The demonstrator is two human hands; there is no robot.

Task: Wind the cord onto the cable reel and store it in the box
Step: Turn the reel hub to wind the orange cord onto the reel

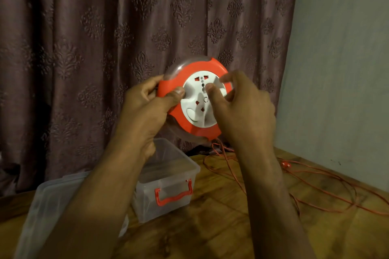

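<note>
I hold a round orange cable reel (190,125) with a white socket face up in front of the curtain. My left hand (147,107) grips its left rim, thumb on the front. My right hand (242,107) rests on the white centre, thumb and fingers pinching the face. The thin orange cord (315,174) hangs from the reel's bottom and lies in loose loops on the wooden surface at right, ending in a plug (285,165). A clear plastic box (168,181) with an orange handle stands open below the reel.
The box's clear lid (42,212) lies at the lower left, partly under my left forearm. A patterned brown curtain (105,38) hangs behind; a grey wall (347,69) closes the right side. The wooden surface (210,227) extends toward me.
</note>
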